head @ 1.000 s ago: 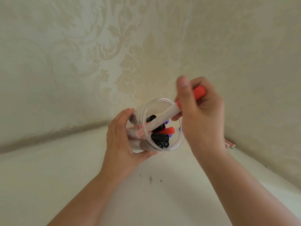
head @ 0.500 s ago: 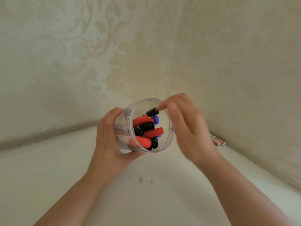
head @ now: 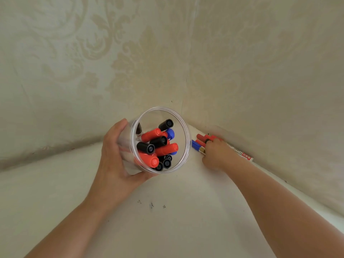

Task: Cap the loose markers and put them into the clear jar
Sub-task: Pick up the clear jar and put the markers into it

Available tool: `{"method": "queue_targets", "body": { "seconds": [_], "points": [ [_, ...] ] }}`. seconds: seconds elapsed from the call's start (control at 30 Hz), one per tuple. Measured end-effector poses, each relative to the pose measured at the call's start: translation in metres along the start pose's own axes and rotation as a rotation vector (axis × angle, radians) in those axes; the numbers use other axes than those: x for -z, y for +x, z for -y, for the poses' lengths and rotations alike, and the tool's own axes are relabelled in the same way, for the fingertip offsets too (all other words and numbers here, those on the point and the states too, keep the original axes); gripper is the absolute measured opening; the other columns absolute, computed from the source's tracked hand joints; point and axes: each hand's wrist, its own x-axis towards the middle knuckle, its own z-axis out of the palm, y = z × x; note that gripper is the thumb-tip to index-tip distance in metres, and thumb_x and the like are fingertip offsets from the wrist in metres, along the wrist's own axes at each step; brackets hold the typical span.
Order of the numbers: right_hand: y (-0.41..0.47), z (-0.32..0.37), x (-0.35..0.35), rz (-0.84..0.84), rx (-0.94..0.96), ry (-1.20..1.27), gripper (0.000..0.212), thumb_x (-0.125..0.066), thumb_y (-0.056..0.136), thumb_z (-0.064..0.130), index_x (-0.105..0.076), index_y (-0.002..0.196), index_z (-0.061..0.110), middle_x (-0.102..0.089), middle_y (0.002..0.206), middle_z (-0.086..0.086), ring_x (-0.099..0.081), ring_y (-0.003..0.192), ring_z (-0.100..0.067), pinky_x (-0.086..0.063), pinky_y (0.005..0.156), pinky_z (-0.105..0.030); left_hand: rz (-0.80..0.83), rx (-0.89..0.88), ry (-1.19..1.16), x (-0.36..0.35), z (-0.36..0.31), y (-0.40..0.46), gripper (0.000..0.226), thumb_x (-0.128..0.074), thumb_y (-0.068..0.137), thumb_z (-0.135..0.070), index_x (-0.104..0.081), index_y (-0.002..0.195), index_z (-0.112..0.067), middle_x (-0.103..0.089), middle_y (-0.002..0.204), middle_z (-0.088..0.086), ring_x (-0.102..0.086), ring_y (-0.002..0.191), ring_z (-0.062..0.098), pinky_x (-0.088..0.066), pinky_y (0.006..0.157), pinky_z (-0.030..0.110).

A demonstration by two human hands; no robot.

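Two walls (head: 242,53) met in a corner, both covered in cream damask-pattern wallpaper, pale and slightly glossy. Below them sat a white tabletop (head: 55,192), matte, pushed into the corner; its back edges ran along both walls, with a dark seam line on the left side. A few small dark ink specks (head: 151,204) marked the surface between the two forearms. Left hand (head: 115,161) gripped the clear jar (head: 184,146) from its left side, fingers wrapped behind the wall and thumb under the lower rim; jar was held tilted, mouth facing the camera, lifted above the table near the corner. Inside it were capped markers (head: 160,144), cap ends up: red, black and blue, packed against each other. Right hand (head: 216,155) was down on the table at the right wall, just right of the jar, fingers curled over a small cluster of loose markers (head: 200,142): red and blue ends stuck out past the fingertips toward the corner. Fingers looked closed onto one of them, but which one couldn't be told; hand was a bit blurred. A white marker barrel (head: 242,153) with red print lay along the wall base behind the right wrist.
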Motion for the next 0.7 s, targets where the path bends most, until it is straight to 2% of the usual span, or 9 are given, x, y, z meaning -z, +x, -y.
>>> {"method": "queue_targets", "body": {
  "seconds": [0.1,0.2,0.27,0.33,0.4,0.47,0.53,0.6,0.7],
  "points": [
    [0.003,0.004,0.001,0.048,-0.027,0.083,0.043,-0.046,0.084,0.014,-0.041,0.127,0.006,-0.049,0.129,-0.01,-0.05,0.114,-0.025,-0.043,0.094,-0.034,-0.025,0.002,-0.013,0.001,-0.003,-0.002,0.108,-0.08,0.053,-0.051,-0.016,0.138,-0.028,-0.034,0.143,0.002,-0.039,0.131,0.022,-0.036,0.105,0.049],
    [-0.01,0.013,0.006,-0.054,-0.016,0.22,0.026,-0.043,0.087,0.012,-0.046,0.112,0.006,-0.057,0.103,-0.009,-0.055,0.089,-0.026,-0.045,0.073,-0.032,-0.034,0.006,-0.051,0.002,-0.007,-0.002,0.107,-0.08,0.055,-0.049,-0.016,0.138,-0.026,-0.033,0.143,-0.004,-0.04,0.13,0.018,-0.036,0.105,0.048],
    [-0.023,0.017,0.025,-0.243,-0.048,0.638,0.015,-0.044,0.087,0.015,-0.051,0.1,0.011,-0.058,0.085,-0.008,-0.057,0.076,-0.027,-0.046,0.065,-0.034,-0.033,-0.031,-0.061,-0.001,-0.016,-0.001,0.104,-0.085,0.057,-0.033,-0.019,0.135,-0.015,-0.036,0.137,-0.02,-0.048,0.122,0.006,-0.043,0.1,0.034],
    [-0.047,0.024,0.065,-0.4,-0.07,1.244,0.006,-0.049,0.084,0.018,-0.052,0.079,0.02,-0.053,0.066,0.002,-0.052,0.06,-0.015,-0.052,0.061,-0.032,-0.008,-0.061,-0.06,-0.003,-0.019,-0.002,0.102,-0.087,0.054,-0.017,-0.021,0.132,-0.009,-0.039,0.132,-0.028,-0.055,0.112,0.001,-0.046,0.093,0.023],
    [-0.078,0.034,0.104,-0.548,-0.028,1.503,0.018,-0.052,0.08,0.022,-0.052,0.062,0.025,-0.046,0.056,0.01,-0.045,0.048,-0.002,-0.046,0.048,-0.014,0.015,-0.038,-0.069,-0.004,-0.014,-0.003,0.107,-0.089,0.055,-0.022,-0.019,0.135,-0.013,-0.04,0.14,-0.01,-0.055,0.116,0.016,-0.045,0.098,0.037],
    [-0.105,0.049,0.129,-0.683,0.076,1.579,0.025,-0.053,0.078,0.026,-0.051,0.052,0.024,-0.04,0.049,0.01,-0.04,0.044,-0.003,-0.036,0.038,-0.013,-0.022,-0.006,0.035,-0.002,-0.009,-0.004,0.107,-0.083,0.054,-0.042,-0.019,0.137,-0.023,-0.035,0.141,0.001,-0.047,0.121,0.026,-0.04,0.1,0.047],
    [-0.119,0.069,0.137,-0.74,0.253,1.622,0.028,-0.052,0.08,0.026,-0.051,0.054,0.013,-0.036,0.05,-0.001,-0.036,0.048,-0.012,-0.031,0.042,-0.022,-0.064,0.015,0.057,-0.001,-0.009,-0.004,0.105,-0.081,0.052,-0.048,-0.02,0.136,-0.029,-0.033,0.141,0.0,-0.044,0.123,0.026,-0.041,0.1,0.048],
    [-0.122,0.09,0.127,-0.699,0.353,1.612,0.03,-0.05,0.084,0.02,-0.045,0.067,-0.003,-0.034,0.054,-0.011,-0.035,0.049,-0.02,-0.031,0.044,-0.026,-0.084,0.007,0.029,-0.001,-0.012,-0.004,0.105,-0.082,0.051,-0.046,-0.02,0.135,-0.03,-0.034,0.141,0.0,-0.042,0.126,0.025,-0.041,0.1,0.048],
    [-0.116,0.112,0.112,-0.56,0.381,1.478,0.014,-0.056,0.085,0.019,-0.053,0.078,0.007,-0.05,0.055,0.006,-0.05,0.049,-0.002,-0.04,0.051,-0.013,-0.104,0.026,-0.003,0.001,-0.011,-0.005,0.108,-0.087,0.051,-0.038,-0.02,0.135,-0.033,-0.034,0.141,-0.002,-0.04,0.128,0.023,-0.041,0.1,0.047]
  ]
}}
